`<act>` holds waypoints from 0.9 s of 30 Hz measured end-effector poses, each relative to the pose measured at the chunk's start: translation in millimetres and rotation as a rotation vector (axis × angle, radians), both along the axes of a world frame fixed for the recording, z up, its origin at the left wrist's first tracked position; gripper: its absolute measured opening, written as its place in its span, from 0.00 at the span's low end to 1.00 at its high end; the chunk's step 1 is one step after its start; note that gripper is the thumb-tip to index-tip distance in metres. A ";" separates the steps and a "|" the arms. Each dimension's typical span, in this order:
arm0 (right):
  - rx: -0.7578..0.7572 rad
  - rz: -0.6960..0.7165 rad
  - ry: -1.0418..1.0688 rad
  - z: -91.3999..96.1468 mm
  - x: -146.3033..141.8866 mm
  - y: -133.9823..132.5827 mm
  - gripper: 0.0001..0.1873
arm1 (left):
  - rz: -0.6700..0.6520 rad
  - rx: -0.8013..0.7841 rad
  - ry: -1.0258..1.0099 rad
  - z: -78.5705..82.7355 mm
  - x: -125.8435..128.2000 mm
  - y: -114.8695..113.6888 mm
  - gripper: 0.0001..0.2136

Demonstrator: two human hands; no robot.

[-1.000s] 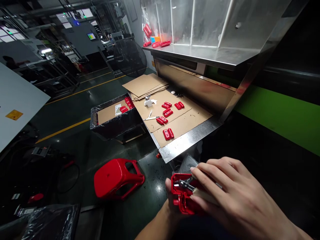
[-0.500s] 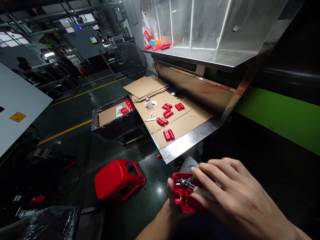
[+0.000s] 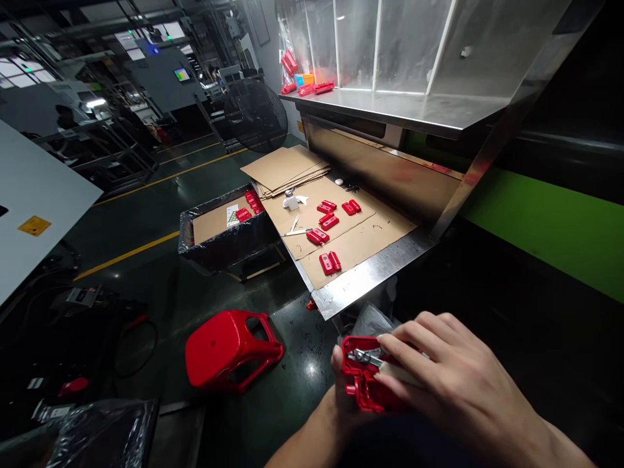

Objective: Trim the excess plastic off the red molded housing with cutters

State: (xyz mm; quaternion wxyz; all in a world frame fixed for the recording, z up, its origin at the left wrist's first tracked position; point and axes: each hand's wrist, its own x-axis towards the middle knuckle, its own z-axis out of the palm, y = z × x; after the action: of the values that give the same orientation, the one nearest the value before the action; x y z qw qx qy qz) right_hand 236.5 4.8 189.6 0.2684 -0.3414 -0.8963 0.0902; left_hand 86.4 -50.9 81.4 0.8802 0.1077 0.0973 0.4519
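Observation:
Low at the right, my left hand (image 3: 336, 403) is closed around a red plastic part (image 3: 363, 390), its thumb against the part's left edge. Hollow insides and a raised rim of that part face me. My right hand (image 3: 443, 377) grips a pair of nippers (image 3: 365, 357) with metal jaws, a round pivot and pale handles. The jaws reach into the red part's upper hollow, near its inner wall; their exact contact cannot be made out. My right palm and fingers cover much of the handles and the part's right side.
Several similar red parts (image 3: 330, 262) lie on a cardboard-covered metal table (image 3: 348, 289). Flat cardboard sheets (image 3: 287, 168) are stacked at its far end. A plastic-lined bin (image 3: 214, 253) with red parts stands left of it. A red stool (image 3: 214, 351) is on the floor.
Both hands, with the red part and nippers, have shifted slightly to the right in view. My grip looks the same, and the jaws are still inside the hollow.

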 end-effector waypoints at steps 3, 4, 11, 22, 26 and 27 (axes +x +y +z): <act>-0.009 0.011 0.006 -1.9 0.4 -0.6 0.10 | -0.020 0.015 0.024 -3.7 -1.0 0.6 0.46; -0.001 0.010 -0.003 -2.2 1.2 -0.8 0.10 | -0.012 0.019 0.037 -5.0 -1.2 1.1 0.46; -0.018 -0.108 0.049 2.7 12.5 0.5 0.27 | 0.136 0.109 0.189 0.4 -6.3 15.4 0.46; -0.998 0.027 0.483 -42.3 1.7 -15.7 0.09 | 0.177 0.303 0.502 4.9 -2.3 22.9 0.54; -0.999 0.062 0.460 -44.5 10.1 -15.4 0.10 | 0.181 0.292 0.537 4.6 -2.6 21.6 0.55; -0.977 0.079 0.453 -44.0 9.6 -16.8 0.10 | 0.181 0.291 0.543 4.6 -2.6 21.8 0.55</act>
State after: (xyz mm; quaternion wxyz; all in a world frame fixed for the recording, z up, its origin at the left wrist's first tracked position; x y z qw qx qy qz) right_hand 246.2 -12.1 145.6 0.2613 -0.3647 -0.6819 0.5777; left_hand 83.9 -29.1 86.0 0.7536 0.3402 0.2721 0.4922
